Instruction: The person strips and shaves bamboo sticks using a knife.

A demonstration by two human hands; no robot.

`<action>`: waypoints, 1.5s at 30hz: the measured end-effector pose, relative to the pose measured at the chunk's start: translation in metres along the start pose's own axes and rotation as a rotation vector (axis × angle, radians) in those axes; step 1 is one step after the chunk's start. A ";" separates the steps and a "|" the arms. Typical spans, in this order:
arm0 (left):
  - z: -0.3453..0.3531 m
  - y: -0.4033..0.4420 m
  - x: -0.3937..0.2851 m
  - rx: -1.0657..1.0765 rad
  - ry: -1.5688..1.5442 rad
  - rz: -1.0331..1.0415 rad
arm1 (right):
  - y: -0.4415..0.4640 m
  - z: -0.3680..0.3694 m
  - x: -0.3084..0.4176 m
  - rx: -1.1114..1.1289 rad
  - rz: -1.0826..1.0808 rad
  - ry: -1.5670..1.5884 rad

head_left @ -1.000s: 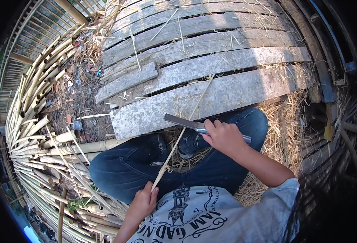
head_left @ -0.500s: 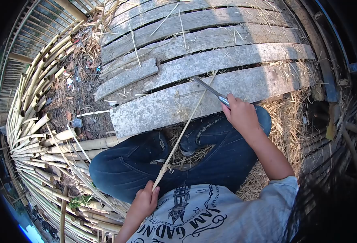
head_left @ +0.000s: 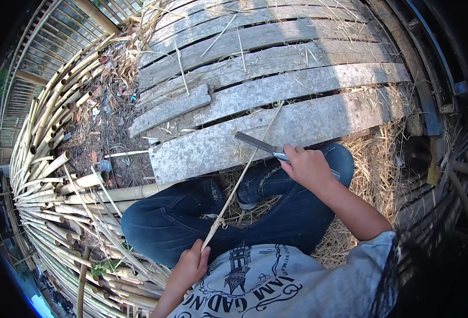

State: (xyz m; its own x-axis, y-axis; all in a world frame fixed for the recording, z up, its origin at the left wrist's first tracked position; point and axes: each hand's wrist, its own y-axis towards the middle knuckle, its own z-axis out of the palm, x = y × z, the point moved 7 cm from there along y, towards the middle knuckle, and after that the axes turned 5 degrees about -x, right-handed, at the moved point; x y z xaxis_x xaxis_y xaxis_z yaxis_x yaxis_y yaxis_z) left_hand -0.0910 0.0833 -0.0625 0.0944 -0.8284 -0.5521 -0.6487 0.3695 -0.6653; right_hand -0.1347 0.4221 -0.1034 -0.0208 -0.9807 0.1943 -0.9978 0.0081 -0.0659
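Observation:
My left hand [head_left: 190,263], low in the view, is closed round the near end of a thin bamboo strip [head_left: 237,185]. The strip runs up and away over my crossed legs, and its far end lies on the wooden planks [head_left: 191,153]. In my right hand [head_left: 306,167] is the handle of a knife [head_left: 257,142], fingers wrapped round it. Its dark blade points to the upper left and crosses over the strip; whether they touch I cannot tell. A small frayed knot [head_left: 219,220] shows on the strip near my left hand.
Many bamboo poles [head_left: 75,185] are stacked on the left. A short loose board [head_left: 170,111] lies on the planks, with thin shavings scattered about. A heap of straw-like shavings [head_left: 374,169] sits beside my right knee. Bamboo fencing [head_left: 48,53] stands at the upper left.
My right hand has drawn the knife back toward me and slightly left, down along the strip. My left hand keeps its hold. The view has shifted slightly.

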 end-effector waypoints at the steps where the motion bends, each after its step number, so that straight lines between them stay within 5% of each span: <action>1: 0.001 0.000 0.000 0.005 0.000 0.003 | -0.001 0.002 -0.008 -0.041 0.005 0.000; 5: 0.002 -0.001 0.001 -0.008 -0.026 0.009 | 0.017 0.002 -0.055 -0.088 0.249 -0.114; 9: 0.000 -0.002 0.002 -0.020 0.013 0.022 | 0.007 -0.004 -0.018 -0.003 0.009 -0.081; 13: 0.002 -0.003 -0.001 -0.019 0.017 0.027 | 0.025 0.001 -0.060 -0.043 0.226 -0.131; 17: 0.000 -0.005 0.000 -0.046 0.018 0.061 | 0.023 -0.010 -0.028 -0.011 0.010 -0.128; 23: 0.000 -0.006 -0.003 -0.054 0.012 0.043 | 0.026 -0.010 -0.057 -0.038 0.142 -0.136; 26: 0.000 -0.005 -0.002 -0.046 0.034 0.057 | 0.016 -0.011 -0.029 0.007 -0.024 -0.129; 28: 0.001 -0.004 -0.001 -0.049 0.020 0.073 | 0.021 -0.006 -0.051 -0.081 -0.011 -0.128; 30: 0.002 -0.006 0.000 -0.047 0.017 0.073 | 0.031 -0.007 -0.082 -0.085 0.224 -0.146; 35: 0.004 -0.006 0.001 -0.081 0.056 0.092 | 0.025 -0.015 -0.050 -0.014 0.035 -0.137; 39: 0.005 -0.010 -0.002 -0.120 0.071 0.115 | 0.032 -0.020 -0.090 -0.070 0.245 -0.153; 45: 0.007 -0.016 -0.004 -0.154 0.177 0.134 | -0.009 -0.015 -0.029 -0.067 0.283 0.314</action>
State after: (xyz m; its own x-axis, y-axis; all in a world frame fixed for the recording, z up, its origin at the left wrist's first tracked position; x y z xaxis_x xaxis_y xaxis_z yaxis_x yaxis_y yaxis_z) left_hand -0.0758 0.0835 -0.0537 -0.1251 -0.8421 -0.5246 -0.7550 0.4238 -0.5004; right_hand -0.1265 0.4532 -0.0940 -0.3023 -0.8310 0.4670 -0.9516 0.2912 -0.0979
